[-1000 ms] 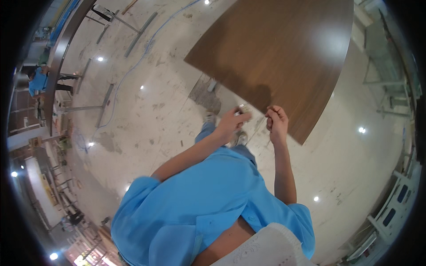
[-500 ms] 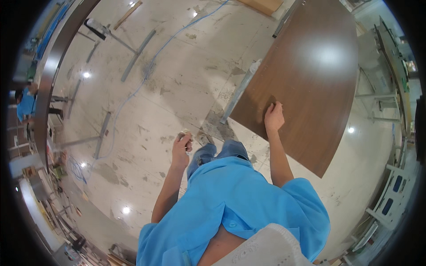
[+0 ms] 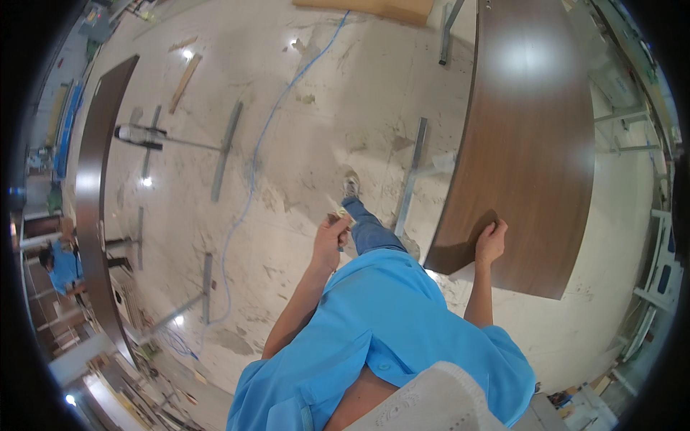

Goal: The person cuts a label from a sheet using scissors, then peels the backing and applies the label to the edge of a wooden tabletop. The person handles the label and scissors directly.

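Note:
A long dark brown wooden panel (image 3: 532,144) lies flat at my right, its near end beside me. Over that near end is my right hand (image 3: 491,243), fingers curled together, with a dark shadow on the wood beside them. Whether it touches the surface or pinches something small, I cannot make out. My left hand (image 3: 329,235) is closed in front of my body, above my leg. Something small and pale shows at its fingertips, too unclear to name.
Metal stand bars (image 3: 411,176) stand left of the panel. A blue hose (image 3: 253,165) runs along the stained floor. Further left are another brown panel (image 3: 92,165), more metal supports (image 3: 227,151) and a person in blue (image 3: 66,266). Cardboard (image 3: 374,8) lies at the far edge.
My view has turned and I have stepped along the panel, one foot now forward. My right hand stays over the panel's near end; my left hand remains closed.

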The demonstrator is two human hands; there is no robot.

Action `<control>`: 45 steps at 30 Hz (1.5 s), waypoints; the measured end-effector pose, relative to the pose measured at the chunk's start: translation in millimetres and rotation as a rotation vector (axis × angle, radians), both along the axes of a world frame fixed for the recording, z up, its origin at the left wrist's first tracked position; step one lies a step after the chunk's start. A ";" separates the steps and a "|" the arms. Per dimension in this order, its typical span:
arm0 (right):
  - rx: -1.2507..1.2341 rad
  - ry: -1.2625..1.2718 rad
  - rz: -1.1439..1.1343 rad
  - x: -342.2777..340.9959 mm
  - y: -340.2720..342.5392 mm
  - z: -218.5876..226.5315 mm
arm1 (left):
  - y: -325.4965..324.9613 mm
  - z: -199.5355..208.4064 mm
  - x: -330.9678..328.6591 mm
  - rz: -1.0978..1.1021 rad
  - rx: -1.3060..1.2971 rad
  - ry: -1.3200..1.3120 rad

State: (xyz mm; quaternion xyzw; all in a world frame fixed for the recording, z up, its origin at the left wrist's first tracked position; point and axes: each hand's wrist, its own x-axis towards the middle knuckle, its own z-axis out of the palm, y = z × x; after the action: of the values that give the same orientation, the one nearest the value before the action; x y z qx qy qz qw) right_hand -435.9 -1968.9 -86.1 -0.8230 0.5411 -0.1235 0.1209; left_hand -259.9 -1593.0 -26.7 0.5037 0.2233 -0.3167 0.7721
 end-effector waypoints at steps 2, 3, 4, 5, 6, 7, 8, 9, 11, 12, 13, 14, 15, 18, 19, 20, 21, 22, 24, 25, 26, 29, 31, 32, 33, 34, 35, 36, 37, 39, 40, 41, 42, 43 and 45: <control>0.067 -0.098 -0.128 39.4 0.0 2.0 | -8.6 6.8 50.1 -0.069 -0.007 0.044; 0.097 -0.145 -0.190 60.8 0.3 5.3 | -12.0 11.7 75.0 -0.101 -0.015 0.067; 0.123 -0.256 -0.189 87.5 1.3 6.7 | -15.0 15.7 102.2 -0.143 -0.004 0.067; 0.145 -0.368 -0.186 122.0 0.4 7.0 | -18.9 18.8 131.5 -0.212 0.070 0.017; 0.158 -0.471 -0.185 158.5 -0.4 8.3 | -23.1 21.0 162.3 -0.283 0.142 -0.033; 0.213 -0.543 -0.138 195.9 0.0 10.5 | -27.0 22.8 190.6 -0.358 0.225 -0.067; 0.259 -0.602 -0.088 234.9 -0.2 14.2 | -32.0 23.5 220.4 -0.341 0.213 -0.087; 0.292 -0.617 -0.018 271.8 1.3 19.7 | -36.3 23.4 250.7 -0.320 0.213 -0.095; 0.395 -0.687 0.119 348.0 9.9 31.3 | -45.9 21.0 307.9 -0.259 0.187 -0.106; 0.479 -0.739 0.161 385.7 18.1 36.1 | -50.5 17.7 336.5 -0.228 0.162 -0.107; 0.532 -0.724 0.216 420.8 26.4 40.9 | -54.1 13.7 362.4 -0.196 0.133 -0.104; 0.605 -0.711 0.260 454.9 32.5 44.7 | -58.0 8.3 387.0 -0.148 0.073 -0.088; 0.582 -0.635 0.323 486.1 39.0 47.2 | -62.1 1.7 409.1 -0.117 0.076 -0.054; 0.582 -0.506 0.528 575.2 35.5 45.9 | -84.7 -24.1 475.1 -0.042 0.044 0.022; 0.591 -0.501 0.604 596.7 33.6 43.7 | -90.1 -31.3 493.8 -0.037 0.039 0.052; 0.534 -0.440 0.610 618.4 27.2 41.0 | -95.8 -36.6 517.7 -0.030 0.048 0.093; 0.464 -0.412 0.632 640.7 16.7 39.1 | -102.3 -38.9 544.4 -0.040 0.053 0.110; 0.404 -0.360 0.633 665.0 -0.9 36.9 | -113.2 -41.3 572.9 -0.041 0.062 0.138; 0.435 -0.403 0.542 698.9 -43.2 36.9 | -141.8 -42.3 626.7 -0.053 0.103 0.167; 0.487 -0.418 0.450 715.7 -64.9 38.8 | -159.5 -40.2 660.8 -0.093 0.086 0.151; 0.424 -0.444 0.419 730.1 -89.8 41.8 | -176.7 -35.8 692.6 -0.142 0.076 0.132; 0.444 -0.545 0.130 766.1 -165.8 55.8 | -241.1 -16.7 792.0 -0.321 0.090 0.052; 0.378 -0.633 -0.003 788.7 -214.4 60.3 | -295.0 -9.7 858.0 -0.440 0.100 -0.022; 0.363 -0.705 -0.059 799.7 -237.3 59.8 | -324.0 -9.9 889.1 -0.499 0.103 -0.062; 0.347 -0.660 -0.149 810.6 -257.9 58.1 | -353.3 -12.1 920.0 -0.553 0.087 -0.117; 0.337 -0.650 -0.212 823.5 -281.6 55.5 | -385.1 -16.7 951.1 -0.582 0.114 -0.119; 0.330 -0.638 -0.269 840.5 -309.6 51.4 | -416.2 -24.0 979.5 -0.601 0.122 -0.129; 0.340 -0.640 -0.287 860.1 -339.6 46.8 | -443.4 -33.6 1003.1 -0.610 0.111 -0.140; 0.361 -0.630 -0.307 872.2 -361.0 44.9 | -458.8 -42.8 1017.2 -0.605 0.196 -0.141; 0.325 -0.686 -0.284 917.9 -422.2 45.2 | -500.8 -61.5 1071.1 -0.601 0.338 -0.188; 0.278 -0.734 -0.258 942.3 -448.9 48.5 | -513.6 -69.4 1097.6 -0.564 0.330 -0.183; 0.264 -0.755 -0.258 964.3 -472.3 54.9 | -518.0 -78.4 1115.9 -0.523 0.343 -0.154; 0.260 -0.787 -0.219 988.9 -495.9 63.1 | -518.8 -87.8 1131.1 -0.474 0.363 -0.109; 0.278 -0.809 -0.203 1016.8 -522.1 72.5 | -516.9 -96.6 1148.7 -0.476 0.434 -0.132; 0.242 -0.810 -0.127 1069.9 -572.0 91.8 | -510.8 -119.7 1181.7 -0.446 0.560 -0.114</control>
State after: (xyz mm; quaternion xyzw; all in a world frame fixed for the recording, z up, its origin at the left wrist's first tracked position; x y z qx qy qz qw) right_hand 634.0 -2540.9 5.7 -0.6531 0.5099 -0.3798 0.4114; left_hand 921.8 -2103.8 -146.3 0.7488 0.1425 -0.3755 0.5272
